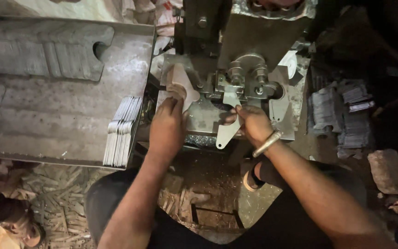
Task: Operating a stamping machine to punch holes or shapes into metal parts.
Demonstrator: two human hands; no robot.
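My left hand (166, 127) grips a pale lever-like handle (180, 83) at the left of a press machine (236, 78). My right hand (253, 124), with a metal bangle on the wrist, pinches a flat grey metal blade blank (227, 131) whose upper end reaches under the machine's clamp and rollers. A second curved metal blank (277, 108) lies on the machine bed to the right of my right hand.
A stack of thin metal blanks (121, 131) stands on edge at the right end of a grey steel table (65, 115). Piles of cut pieces (346, 110) lie at the right. Scrap strips (56, 203) litter the floor, and a stone (388, 170) sits lower right.
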